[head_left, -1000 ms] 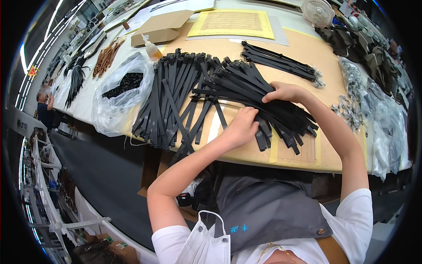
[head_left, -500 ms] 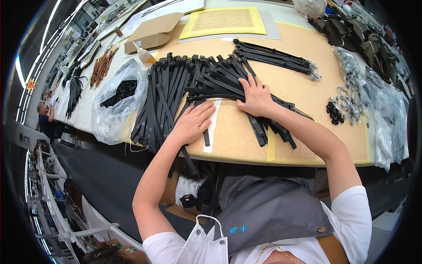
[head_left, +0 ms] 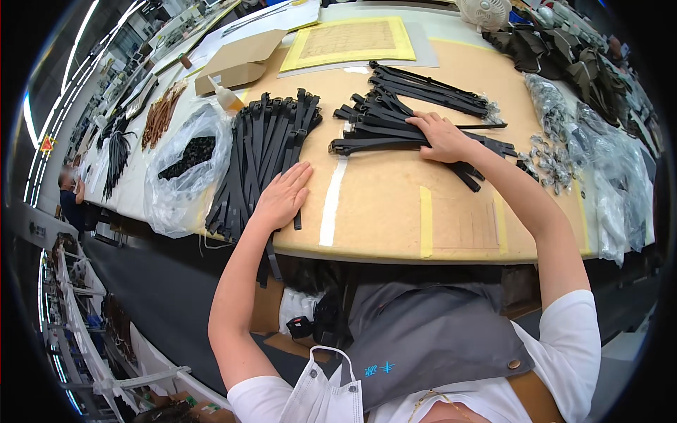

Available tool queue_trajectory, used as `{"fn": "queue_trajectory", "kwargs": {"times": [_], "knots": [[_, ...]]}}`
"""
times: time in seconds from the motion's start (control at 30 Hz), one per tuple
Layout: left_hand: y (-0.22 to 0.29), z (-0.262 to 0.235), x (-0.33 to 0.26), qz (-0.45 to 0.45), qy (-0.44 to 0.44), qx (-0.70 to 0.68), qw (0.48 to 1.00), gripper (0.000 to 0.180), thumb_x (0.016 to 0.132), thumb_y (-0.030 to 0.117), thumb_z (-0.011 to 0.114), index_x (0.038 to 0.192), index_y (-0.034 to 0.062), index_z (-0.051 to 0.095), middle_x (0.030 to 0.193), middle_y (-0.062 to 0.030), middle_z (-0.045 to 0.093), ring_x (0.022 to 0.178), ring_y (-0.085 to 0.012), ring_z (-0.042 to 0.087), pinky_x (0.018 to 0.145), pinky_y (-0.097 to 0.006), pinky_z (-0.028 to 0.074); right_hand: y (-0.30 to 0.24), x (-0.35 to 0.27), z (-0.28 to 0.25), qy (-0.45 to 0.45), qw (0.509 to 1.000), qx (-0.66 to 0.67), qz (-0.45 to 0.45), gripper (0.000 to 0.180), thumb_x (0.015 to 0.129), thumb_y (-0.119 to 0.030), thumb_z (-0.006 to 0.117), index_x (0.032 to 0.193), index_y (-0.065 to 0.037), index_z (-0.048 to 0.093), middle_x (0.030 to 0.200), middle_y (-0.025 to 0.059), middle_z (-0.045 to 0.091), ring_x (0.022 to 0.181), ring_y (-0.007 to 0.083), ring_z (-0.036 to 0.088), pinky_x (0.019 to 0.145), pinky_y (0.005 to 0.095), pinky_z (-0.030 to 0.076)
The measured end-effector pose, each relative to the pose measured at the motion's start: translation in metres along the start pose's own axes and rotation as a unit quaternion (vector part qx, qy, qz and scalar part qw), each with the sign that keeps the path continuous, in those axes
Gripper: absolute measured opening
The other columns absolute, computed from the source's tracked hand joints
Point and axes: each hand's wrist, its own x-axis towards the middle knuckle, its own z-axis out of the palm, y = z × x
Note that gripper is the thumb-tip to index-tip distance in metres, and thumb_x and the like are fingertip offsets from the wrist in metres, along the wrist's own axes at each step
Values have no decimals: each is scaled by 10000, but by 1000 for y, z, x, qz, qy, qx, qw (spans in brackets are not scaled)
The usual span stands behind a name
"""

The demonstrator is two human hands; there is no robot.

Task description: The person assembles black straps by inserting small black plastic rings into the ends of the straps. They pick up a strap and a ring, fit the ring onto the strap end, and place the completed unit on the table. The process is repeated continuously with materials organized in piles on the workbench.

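Both hands lie palm down over black straps on the long table [head_left: 381, 254], well apart from each other. From where I'm standing, the left hand [head_left: 283, 197] is flat and loose, fingers straight, resting at the right side of the left strap pile [head_left: 262, 151], near the table's front edge; it grips nothing. A couple of strap ends from that pile hang over the edge. On the right strap pile [head_left: 377, 125], set farther back from the front edge, the right hand [head_left: 444, 139] has its fingers spread across the top; whether they close on any straps, I can't tell. That pile fans out with its buckled ends to the left, and a strip of white tape [head_left: 333, 204] runs between the two piles. Just behind it, toward the back edge, lies a neater strap bundle [head_left: 430, 90].

Along the table's right end sit small metal pieces [head_left: 553, 163] and crumpled clear plastic [head_left: 615, 183]. Left of the left pile, a plastic bag [head_left: 163, 201] of black bits leans close to the front edge, a squeeze bottle [head_left: 227, 99] just behind.
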Motion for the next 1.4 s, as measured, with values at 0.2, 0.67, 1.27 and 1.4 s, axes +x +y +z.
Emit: {"fn": "queue_trajectory", "kwargs": {"times": [0.2,0.67,1.27,1.4], "knots": [[-7,-10,-5,32,-27,105,994,546,1059,225,379,1598,136,381,1674,-33,360,1555,-208,306,1271,-504,198,-35,-44,-2,5,1000,9,-15,771,827,-257,649,1527,-57,396,1538,263,416,1391,412,439,1092,530,422],[119,-28,82,174,187,-64,965,386,949,86,608,1327,10,625,1495,-154,572,1442,-300,488,1166,-455,330,-63,-68,14,84,993,70,-54,749,816,-300,711,1479,-42,478,1520,276,456,1309,420,534,1079,481,457],[225,9,148,236,50,19,970,1038,800,694,713,1550,47,402,1469,-157,482,1421,-334,402,1175,-488,272,51,-278,-10,208,969,69,114,358,897,-309,729,1149,-79,621,1194,116,633,1238,311,573,1183,464,338],[218,14,159,213,67,45,974,1019,828,714,674,1557,57,399,1453,-151,490,1408,-329,410,1150,-484,291,77,-279,-13,212,966,75,131,222,929,-240,675,1067,-77,617,1085,112,626,1137,314,591,1099,443,395]]}}
